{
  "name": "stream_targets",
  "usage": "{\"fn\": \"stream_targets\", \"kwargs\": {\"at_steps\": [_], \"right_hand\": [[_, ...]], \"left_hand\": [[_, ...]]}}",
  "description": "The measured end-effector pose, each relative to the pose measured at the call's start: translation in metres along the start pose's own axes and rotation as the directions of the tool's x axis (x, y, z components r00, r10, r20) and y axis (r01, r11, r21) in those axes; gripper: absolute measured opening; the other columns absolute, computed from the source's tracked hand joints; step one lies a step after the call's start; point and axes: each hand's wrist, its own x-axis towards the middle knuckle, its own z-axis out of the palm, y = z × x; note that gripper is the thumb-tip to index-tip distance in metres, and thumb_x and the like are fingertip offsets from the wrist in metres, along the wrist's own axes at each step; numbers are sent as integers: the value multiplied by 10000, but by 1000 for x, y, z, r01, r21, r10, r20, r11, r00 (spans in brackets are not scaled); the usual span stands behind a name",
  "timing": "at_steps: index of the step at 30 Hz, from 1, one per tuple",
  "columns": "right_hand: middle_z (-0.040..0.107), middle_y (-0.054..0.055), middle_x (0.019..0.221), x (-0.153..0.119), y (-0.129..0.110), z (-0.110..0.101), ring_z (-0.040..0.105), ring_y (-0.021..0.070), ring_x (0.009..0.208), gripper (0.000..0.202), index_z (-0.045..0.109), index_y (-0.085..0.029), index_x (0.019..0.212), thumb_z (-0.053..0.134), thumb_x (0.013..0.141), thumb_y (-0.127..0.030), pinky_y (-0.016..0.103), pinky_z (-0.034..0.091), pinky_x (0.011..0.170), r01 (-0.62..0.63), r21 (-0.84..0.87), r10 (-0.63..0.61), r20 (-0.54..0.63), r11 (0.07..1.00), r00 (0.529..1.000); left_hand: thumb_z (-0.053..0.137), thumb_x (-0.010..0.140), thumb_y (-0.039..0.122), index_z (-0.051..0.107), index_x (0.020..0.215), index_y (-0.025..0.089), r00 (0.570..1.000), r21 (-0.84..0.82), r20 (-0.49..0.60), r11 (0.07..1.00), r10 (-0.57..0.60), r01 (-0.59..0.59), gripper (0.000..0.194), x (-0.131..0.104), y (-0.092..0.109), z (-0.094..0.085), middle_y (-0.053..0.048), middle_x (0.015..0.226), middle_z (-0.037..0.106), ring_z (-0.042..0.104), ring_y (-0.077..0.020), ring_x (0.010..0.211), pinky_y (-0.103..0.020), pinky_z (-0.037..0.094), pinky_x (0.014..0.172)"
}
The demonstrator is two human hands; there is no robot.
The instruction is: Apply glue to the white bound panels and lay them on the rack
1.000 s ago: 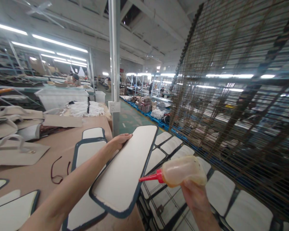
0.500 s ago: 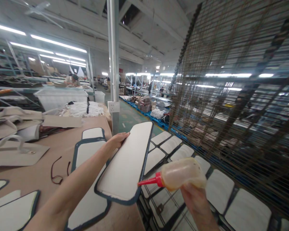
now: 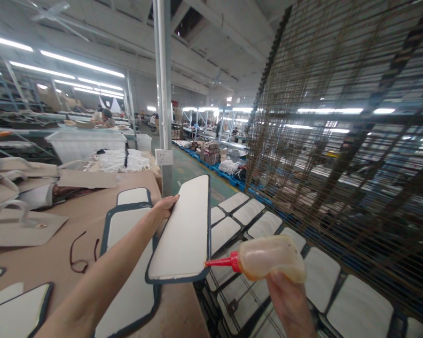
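My left hand (image 3: 167,204) pinches the left edge of a cream panel (image 3: 185,230) with a dark blue border, holding it tilted above the table. In my right hand (image 3: 285,288) lies a squeeze bottle (image 3: 271,257) of cloudy yellowish plastic, gripped from below and tipped on its side. Its red nozzle (image 3: 225,262) points left, with the tip at the panel's lower right edge. More bordered panels (image 3: 132,234) lie on the table (image 3: 176,310) beneath my left arm.
Eyeglasses (image 3: 79,265) lie on the table, left of my forearm. Beige bag pieces (image 3: 19,225) with handles are at far left. On the right, a wire rack (image 3: 239,307) holds several cream panels, and upright wire racks (image 3: 338,117) rise behind. A post (image 3: 164,94) stands ahead.
The cream panel has turned more upright, its top swinging left and its lower end rising slightly. The nozzle tip is now slightly higher, still at the panel's right edge.
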Motion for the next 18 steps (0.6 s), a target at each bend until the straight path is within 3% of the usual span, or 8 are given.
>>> {"fn": "stream_targets", "kwargs": {"at_steps": [8,18], "right_hand": [[699,60,923,-13,3,-10,659,232,854,507,622,-197,1088,793,620,-289,332,550,755,128,-92,-135,-79,988,988],[666,30,993,-27,26,-35,633,243,911,551,612,-202,1059,832,555,-219,369,530,819,273,-190,-314,-236,943,920]], "left_hand": [[568,856,200,620,942,101,991,-91,-134,996,-27,15,141,3,-3,1,-48,628,683,578,-152,417,-274,516,465],[494,890,162,623,1058,89,984,-198,-169,980,-61,27,223,-3,-9,16,-34,588,667,629,-175,497,-280,554,523]]}}
